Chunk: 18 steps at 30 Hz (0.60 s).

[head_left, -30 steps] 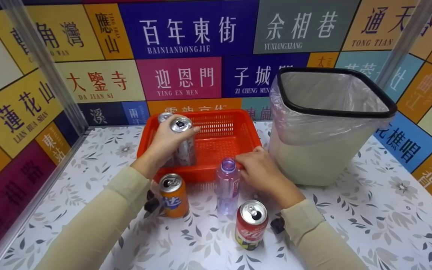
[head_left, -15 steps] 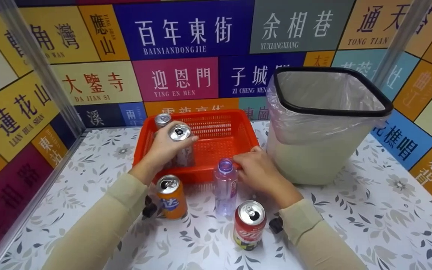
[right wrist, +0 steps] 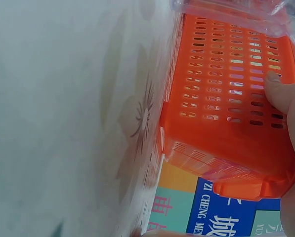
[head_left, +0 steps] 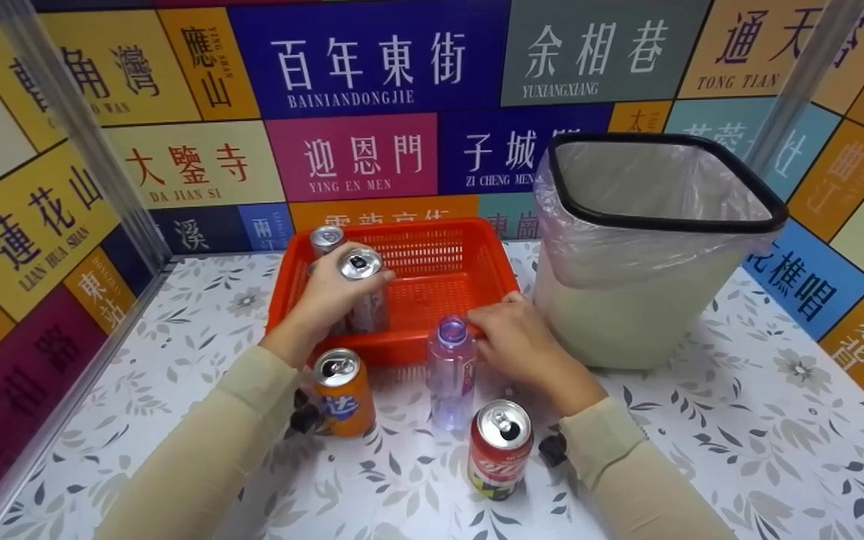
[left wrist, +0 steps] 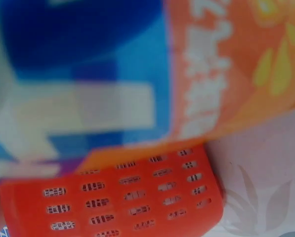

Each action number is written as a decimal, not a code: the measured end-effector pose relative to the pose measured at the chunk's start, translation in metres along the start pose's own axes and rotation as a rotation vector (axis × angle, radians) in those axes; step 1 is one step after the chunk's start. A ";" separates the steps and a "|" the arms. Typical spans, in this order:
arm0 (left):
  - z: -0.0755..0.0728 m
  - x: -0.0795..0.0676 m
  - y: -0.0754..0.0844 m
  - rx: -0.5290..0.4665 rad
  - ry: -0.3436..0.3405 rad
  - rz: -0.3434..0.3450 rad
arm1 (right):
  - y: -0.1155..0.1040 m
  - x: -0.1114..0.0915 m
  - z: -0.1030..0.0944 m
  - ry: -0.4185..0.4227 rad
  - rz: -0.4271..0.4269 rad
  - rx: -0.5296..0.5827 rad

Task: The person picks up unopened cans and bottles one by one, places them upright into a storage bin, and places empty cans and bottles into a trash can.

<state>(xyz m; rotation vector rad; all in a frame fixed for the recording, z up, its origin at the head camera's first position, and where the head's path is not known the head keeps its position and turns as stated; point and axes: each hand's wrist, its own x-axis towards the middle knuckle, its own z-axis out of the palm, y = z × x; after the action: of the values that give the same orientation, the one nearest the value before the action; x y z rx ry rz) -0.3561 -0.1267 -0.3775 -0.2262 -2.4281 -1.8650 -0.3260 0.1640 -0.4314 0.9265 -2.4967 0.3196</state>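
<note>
My left hand (head_left: 331,292) grips a silver-topped can (head_left: 369,304) upright inside the left part of the red plastic basket (head_left: 443,296). Behind that hand a second silver can (head_left: 326,239) stands in the basket, mostly covered by the hand. My right hand (head_left: 518,337) holds the basket's near right corner; in the right wrist view its thumb (right wrist: 280,91) presses the slotted wall. Before the basket stand an orange can (head_left: 345,394), an uncapped purple-tinted clear bottle (head_left: 452,375) and a red can (head_left: 500,450). The orange can fills much of the left wrist view.
A cream trash bin (head_left: 627,300) with a black rim and a clear plastic liner stands right of the basket, close to my right hand. Behind everything rises a wall of colourful printed signs (head_left: 364,60). The tabletop (head_left: 177,360) has a leaf-patterned cover.
The left hand with its can has come down slightly within the basket, and more of the can behind shows. My right hand keeps its hold on the basket corner.
</note>
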 end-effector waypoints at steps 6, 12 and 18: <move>0.000 0.000 0.001 0.047 -0.019 -0.034 | 0.000 0.000 0.000 0.009 -0.010 0.002; -0.001 0.002 0.001 0.058 -0.057 -0.062 | 0.001 0.000 0.001 0.029 -0.036 -0.001; 0.001 0.002 0.004 0.075 -0.062 -0.090 | 0.001 -0.001 0.000 0.013 -0.029 0.001</move>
<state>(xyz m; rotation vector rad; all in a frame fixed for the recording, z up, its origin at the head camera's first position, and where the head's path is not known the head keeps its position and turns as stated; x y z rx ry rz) -0.3575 -0.1248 -0.3737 -0.1758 -2.5850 -1.8236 -0.3263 0.1655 -0.4321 0.9573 -2.4692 0.3167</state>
